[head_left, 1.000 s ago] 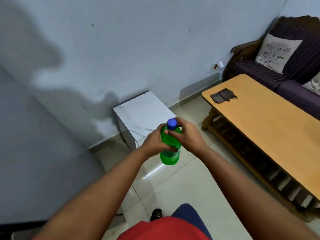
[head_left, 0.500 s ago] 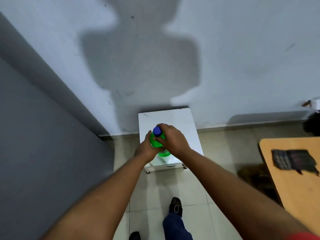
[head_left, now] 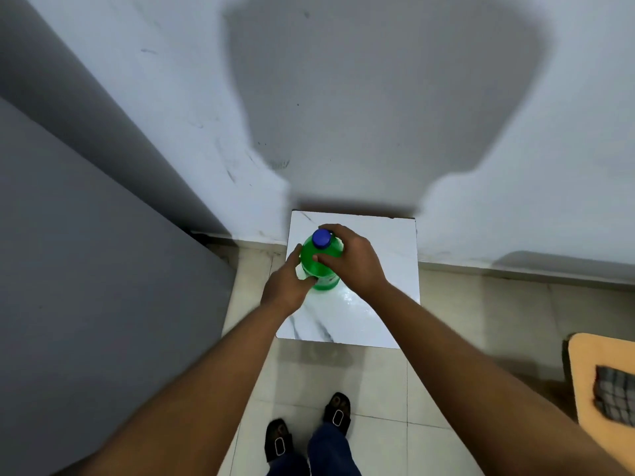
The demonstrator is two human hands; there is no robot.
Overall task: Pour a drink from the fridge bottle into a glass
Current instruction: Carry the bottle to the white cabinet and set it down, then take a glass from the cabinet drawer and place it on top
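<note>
Gripping the green bottle (head_left: 321,262) upright over the white marble bench (head_left: 374,304), the right hand (head_left: 350,259) wraps its shoulder just below the blue cap (head_left: 321,238); the left hand (head_left: 287,286) cups its left side, fingers loosely curled; no glass visible.

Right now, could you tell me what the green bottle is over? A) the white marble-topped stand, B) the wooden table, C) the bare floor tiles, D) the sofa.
A: the green bottle, blue cap on, held by both hands, is over the white marble-topped stand by the wall.

Head view, high, facing steeply down
</note>
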